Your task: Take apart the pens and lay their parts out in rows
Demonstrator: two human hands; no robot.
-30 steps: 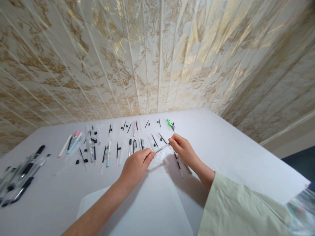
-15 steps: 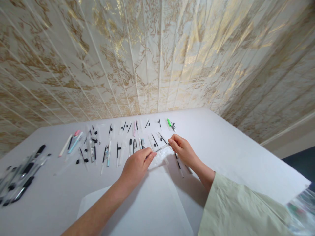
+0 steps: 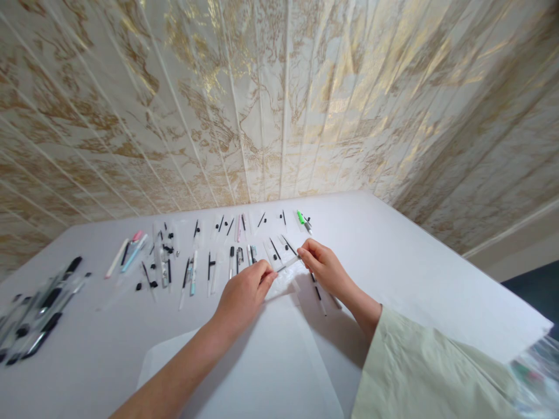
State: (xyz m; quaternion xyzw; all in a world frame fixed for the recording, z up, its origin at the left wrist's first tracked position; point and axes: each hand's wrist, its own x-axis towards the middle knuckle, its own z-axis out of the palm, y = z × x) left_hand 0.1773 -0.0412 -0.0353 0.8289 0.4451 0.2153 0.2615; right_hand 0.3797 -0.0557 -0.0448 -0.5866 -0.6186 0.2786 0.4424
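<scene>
Between my two hands stretches a thin pen refill (image 3: 289, 264), partly clear and partly dark, tilted up toward the right. My left hand (image 3: 248, 286) is closed, pinching its lower end between thumb and finger. The upper end sits in the closed fingers of my right hand (image 3: 322, 263). Just under the refill lies crumpled clear plastic (image 3: 286, 283), at the far end of a white sheet (image 3: 244, 361). Beside my right wrist, a black-and-white refill (image 3: 318, 294) lies on the table, partly covered by the hand.
Rows of pen parts, refills and small black caps spread across the white table (image 3: 437, 291). A heap of black and clear pens (image 3: 43, 314) lies at the left. A green highlighter (image 3: 304, 221) lies at the back. Clear plastic bagging (image 3: 537, 378) shows at the lower right.
Almost nothing differs. Both hands keep the same hold on the refill, which has shifted only very slightly.
</scene>
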